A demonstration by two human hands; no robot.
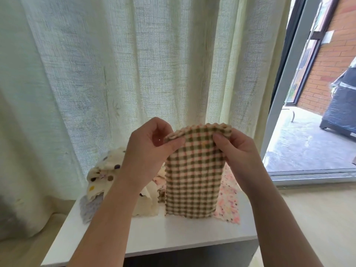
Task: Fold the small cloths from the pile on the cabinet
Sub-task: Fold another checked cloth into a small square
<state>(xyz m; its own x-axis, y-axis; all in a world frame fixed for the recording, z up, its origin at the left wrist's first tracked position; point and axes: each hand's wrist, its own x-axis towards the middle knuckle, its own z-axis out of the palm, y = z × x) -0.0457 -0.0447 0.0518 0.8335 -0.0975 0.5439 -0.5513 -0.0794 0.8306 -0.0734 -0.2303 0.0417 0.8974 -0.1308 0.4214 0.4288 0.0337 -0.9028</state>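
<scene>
A checked green, cream and pink cloth (192, 180) hangs upright above the white cabinet (173, 234), folded over at its top edge. My left hand (150, 145) pinches its top left corner and my right hand (235, 145) pinches its top right corner. The lower edge of the cloth reaches down to the cabinet top. Behind my left wrist lies the pile: a cream cloth with coloured dots (104, 176) over a pale lilac cloth (90, 209). A pink speckled cloth (229, 201) lies flat at the right, partly hidden by the checked cloth.
A pale sheer curtain (134, 64) hangs right behind the cabinet. To the right a sliding door frame (283, 83) stands open onto a concrete balcony with a covered dark object (341, 105). Light wooden floor (308, 218) lies right of the cabinet.
</scene>
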